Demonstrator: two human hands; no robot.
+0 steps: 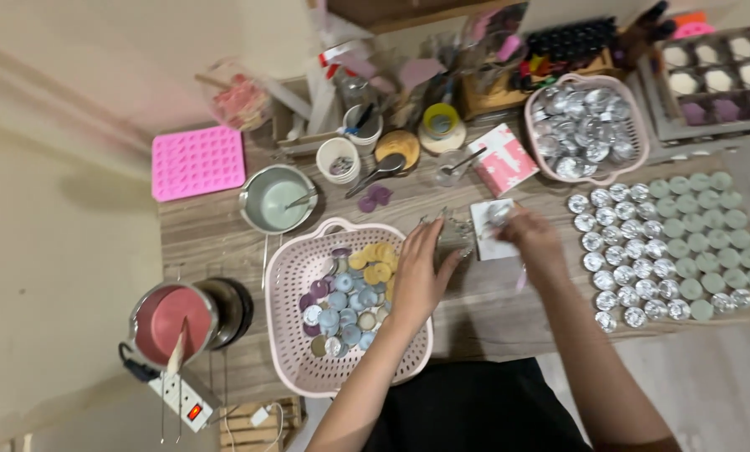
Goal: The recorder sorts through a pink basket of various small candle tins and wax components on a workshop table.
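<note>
My left hand (419,272) rests palm down on the right rim of a pink basket (304,368) holding several small round candles in blue, purple and yellow; its fingers are spread and hold nothing I can make out. My right hand (532,238) is blurred, fingers curled near a small white pad (488,219) on the wooden table; something small and shiny seems pinched at its fingertips, but I cannot tell what. To the right lie rows of silver tealight cups (622,268), with green-filled ones (709,230) beside them.
A second pink basket (638,149) of empty silver cups stands at the back right. A pot of pale wax (276,201), a pink silicone mould (197,161), a red wax pot (172,322) on a hotplate and a power strip (184,400) sit left. Jars and tools crowd the back.
</note>
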